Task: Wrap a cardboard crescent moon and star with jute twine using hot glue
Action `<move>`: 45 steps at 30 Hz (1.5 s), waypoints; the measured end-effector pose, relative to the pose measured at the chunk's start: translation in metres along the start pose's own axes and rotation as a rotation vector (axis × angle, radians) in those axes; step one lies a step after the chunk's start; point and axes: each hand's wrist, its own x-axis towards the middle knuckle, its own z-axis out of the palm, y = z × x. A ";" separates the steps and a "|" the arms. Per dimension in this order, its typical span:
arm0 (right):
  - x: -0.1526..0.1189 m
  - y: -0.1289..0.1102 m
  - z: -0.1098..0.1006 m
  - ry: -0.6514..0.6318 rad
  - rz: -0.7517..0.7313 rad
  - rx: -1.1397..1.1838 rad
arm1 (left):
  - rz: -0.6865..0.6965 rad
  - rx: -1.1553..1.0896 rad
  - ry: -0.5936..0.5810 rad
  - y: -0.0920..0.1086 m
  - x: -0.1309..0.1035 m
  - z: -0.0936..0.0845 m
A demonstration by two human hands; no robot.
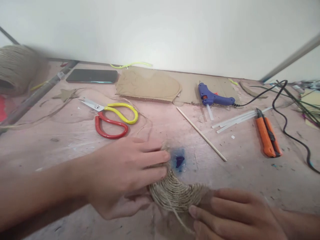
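A curved, crescent-like piece covered in rows of tan twine [176, 193] is held low over the table, near the bottom centre. My left hand [127, 171] grips its upper left end, fingers on top and thumb underneath. Around its right end my right hand [230, 211] is closed, with a fingertip on the lower edge. A loose strand of twine hangs across the front toward my right hand. Just beyond the piece, a dark blue stain [179, 161] marks the pinkish table. My right hand is slightly blurred.
Yellow-and-red scissors [112, 135], a phone [92, 76] and a twine roll [17, 70] are at left. Cut cardboard [147, 85] lies behind. Rightward are a wooden stick [201, 133], blue glue gun [216, 99], glue sticks [237, 120], orange cutter [267, 136] and black cord [285, 120].
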 end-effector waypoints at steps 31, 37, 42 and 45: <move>0.105 0.049 -0.032 0.004 -0.026 -0.162 | -0.419 -0.125 0.370 0.004 -0.007 0.021; 0.087 0.081 -0.052 -0.139 0.028 -0.640 | -0.228 -0.001 0.288 0.011 -0.006 0.029; 0.081 0.089 -0.054 -0.090 0.118 -0.665 | -0.228 -0.015 0.250 0.018 -0.003 0.025; 0.085 0.099 -0.056 -0.112 0.152 -0.674 | -0.177 -0.110 0.185 0.025 -0.009 0.031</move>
